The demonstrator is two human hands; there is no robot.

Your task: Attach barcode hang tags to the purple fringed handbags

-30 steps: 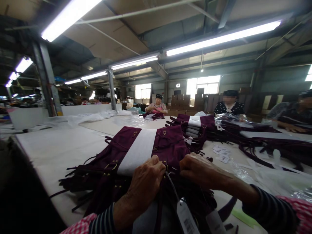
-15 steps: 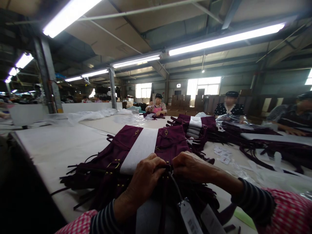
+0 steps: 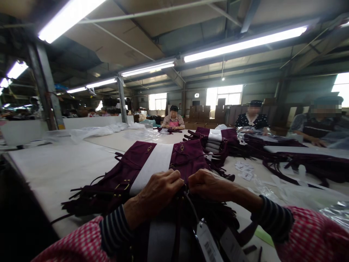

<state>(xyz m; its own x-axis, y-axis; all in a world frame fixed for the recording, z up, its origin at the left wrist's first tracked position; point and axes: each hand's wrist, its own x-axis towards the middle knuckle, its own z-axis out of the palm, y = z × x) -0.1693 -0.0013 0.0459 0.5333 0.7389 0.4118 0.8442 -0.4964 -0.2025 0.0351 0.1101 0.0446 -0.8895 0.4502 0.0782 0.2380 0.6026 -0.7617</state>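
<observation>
Front and centre on the table (image 3: pixel 68 160), a plum bag (image 3: pixel 188 162) lay flat on a dark heap, one edge facing away, the other toward the camera! Its white strip (image 3: pixel 152 163) ran from that far edge toward us, slanting left as it neared; which way the bag was longer, the low angle didn't show. Two buckles (image 3: pixel 182 147) flanked the strip up top, and dark straps (image 3: pixel 79 205) spilled out left.

Around it, a tag (image 3: pixel 207 242) hung on a grey cord (image 3: pixel 194 209) right below the hands, a second tag (image 3: pixel 231 243) just beside. Beyond, to the right, stood another bag stack (image 3: pixel 231 136), with labels (image 3: pixel 244 170) scattered nearby and a green sheet (image 3: pixel 264 236) poking out by the right forearm. Three co-workers (image 3: pixel 173 122) were across the table.

And the hands! Left hand (image 3: pixel 160 189): angled from lower left, knuckles up, fingers clamped on the bag's near edge. Right hand (image 3: pixel 209 183): forearm slanting from the right, fingers curled toward the left, a narrow gap between; tips hidden, so whether it pinched anything, I couldn't tell.
</observation>
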